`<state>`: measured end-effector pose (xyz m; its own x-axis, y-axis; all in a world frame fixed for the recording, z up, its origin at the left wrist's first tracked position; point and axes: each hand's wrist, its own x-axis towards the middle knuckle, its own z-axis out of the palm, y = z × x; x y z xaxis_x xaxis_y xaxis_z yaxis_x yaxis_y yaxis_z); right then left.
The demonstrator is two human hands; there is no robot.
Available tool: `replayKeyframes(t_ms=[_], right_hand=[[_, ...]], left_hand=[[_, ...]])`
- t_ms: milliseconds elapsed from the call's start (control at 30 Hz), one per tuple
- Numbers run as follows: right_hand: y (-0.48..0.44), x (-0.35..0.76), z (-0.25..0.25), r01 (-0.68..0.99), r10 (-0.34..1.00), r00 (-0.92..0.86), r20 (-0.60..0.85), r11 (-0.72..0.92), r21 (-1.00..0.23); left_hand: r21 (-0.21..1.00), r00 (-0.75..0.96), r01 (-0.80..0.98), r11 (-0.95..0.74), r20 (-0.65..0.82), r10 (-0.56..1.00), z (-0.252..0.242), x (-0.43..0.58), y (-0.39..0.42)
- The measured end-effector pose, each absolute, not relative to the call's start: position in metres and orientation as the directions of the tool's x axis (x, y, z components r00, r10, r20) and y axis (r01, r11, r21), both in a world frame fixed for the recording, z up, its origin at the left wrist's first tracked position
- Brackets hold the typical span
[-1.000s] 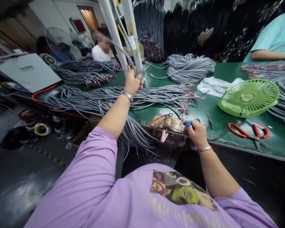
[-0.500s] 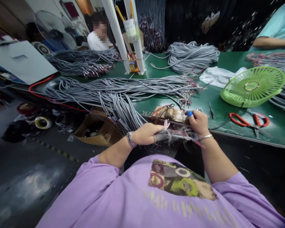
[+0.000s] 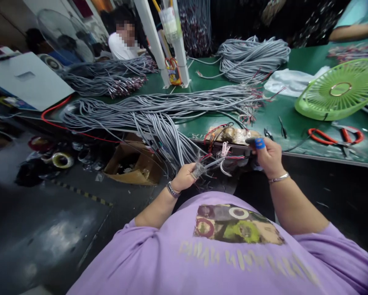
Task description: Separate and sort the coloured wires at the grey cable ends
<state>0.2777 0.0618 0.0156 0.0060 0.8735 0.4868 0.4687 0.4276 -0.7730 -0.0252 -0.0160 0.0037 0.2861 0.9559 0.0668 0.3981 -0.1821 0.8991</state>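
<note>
Low in front of the bench edge, my left hand is closed around a grey cable and a tuft of frayed grey strands. Thin red and green wires stretch from the cable toward my right hand. That hand is closed, with a blue cover on the thumb and a dark covering on another fingertip; its fingers partly hide the wire ends. A pink clip stands at the bench edge between my hands. Behind it lies a taped brownish block with red and black leads.
Grey cable bundles lie across the green bench, some draping over its front. Right of my hands are red-handled scissors, dark tweezers and a green fan. A cardboard box sits on the floor. Other people work beyond.
My hands have moved apart, the left lower and the right outward and slightly up. The cable and its coloured wires now show between them. The whole view has shifted a little.
</note>
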Motion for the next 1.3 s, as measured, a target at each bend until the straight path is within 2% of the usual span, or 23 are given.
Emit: replayKeyframes(t_ms=[67, 200, 267, 433, 500, 567, 667, 767, 833, 900, 1000, 1067, 1133, 1200, 1300], right_hand=[[0.037, 0.269, 0.019, 0.358, 0.927, -0.083, 0.366, 0.371, -0.857], [0.005, 0.254, 0.018, 0.183, 0.963, -0.257, 0.085, 0.135, -0.974], [-0.003, 0.25, 0.015, 0.13, 0.966, -0.256, 0.041, 0.076, -0.989], [-0.01, 0.249, 0.007, 0.116, 0.967, -0.253, 0.032, 0.063, -0.991], [-0.01, 0.249, 0.007, 0.122, 0.968, -0.251, 0.027, 0.059, -0.991], [-0.009, 0.249, 0.008, 0.146, 0.971, -0.236, 0.031, 0.067, -0.987], [-0.009, 0.249, 0.008, 0.179, 0.968, -0.239, 0.078, 0.123, -0.976], [-0.01, 0.25, 0.006, 0.187, 0.963, -0.231, 0.137, 0.182, -0.965], [-0.011, 0.25, 0.004, 0.195, 0.965, -0.214, 0.15, 0.192, -0.962], [-0.012, 0.248, 0.002, 0.197, 0.969, -0.2, 0.143, 0.183, -0.963], [-0.015, 0.243, 0.002, 0.176, 0.974, -0.196, 0.111, 0.146, -0.973], [-0.016, 0.238, 0.002, 0.145, 0.977, -0.196, 0.087, 0.116, -0.983], [-0.018, 0.234, 0.003, 0.111, 0.979, -0.191, 0.07, 0.092, -0.989], [-0.018, 0.231, 0.003, 0.073, 0.983, -0.173, 0.059, 0.073, -0.995], [-0.019, 0.23, 0.0, 0.003, 0.989, -0.145, 0.023, 0.024, -1.0]], left_hand=[[0.886, 0.306, 0.401, -0.234, 0.111, 0.946, -0.001, -0.02, -0.015], [0.823, 0.336, 0.484, -0.298, 0.139, 0.932, -0.011, -0.016, -0.016], [0.765, 0.365, 0.546, -0.342, 0.151, 0.919, -0.017, -0.015, -0.016], [0.562, 0.463, 0.663, -0.494, 0.212, 0.861, -0.03, -0.018, -0.02], [0.538, 0.472, 0.671, -0.51, 0.222, 0.853, -0.033, -0.02, -0.022], [0.57, 0.473, 0.638, -0.518, 0.24, 0.848, -0.033, -0.021, -0.025], [0.725, 0.398, 0.48, -0.493, 0.32, 0.86, -0.03, -0.019, -0.028], [0.904, 0.097, 0.23, -0.359, 0.346, 0.933, -0.025, -0.02, -0.029], [0.957, -0.103, 0.077, -0.281, 0.288, 0.952, -0.02, -0.023, -0.03], [0.969, -0.151, 0.04, -0.242, 0.245, 0.958, -0.013, -0.025, -0.031], [0.928, 0.051, 0.259, -0.268, 0.264, 0.963, -0.002, -0.022, -0.033], [0.81, 0.242, 0.452, -0.375, 0.293, 0.925, 0.002, -0.014, -0.034], [0.667, 0.39, 0.567, -0.483, 0.299, 0.871, 0.003, -0.006, -0.033], [0.586, 0.487, 0.612, -0.531, 0.251, 0.837, 0.002, -0.002, -0.03], [0.624, 0.539, 0.609, -0.49, 0.128, 0.833, 0.0, -0.005, -0.027]])
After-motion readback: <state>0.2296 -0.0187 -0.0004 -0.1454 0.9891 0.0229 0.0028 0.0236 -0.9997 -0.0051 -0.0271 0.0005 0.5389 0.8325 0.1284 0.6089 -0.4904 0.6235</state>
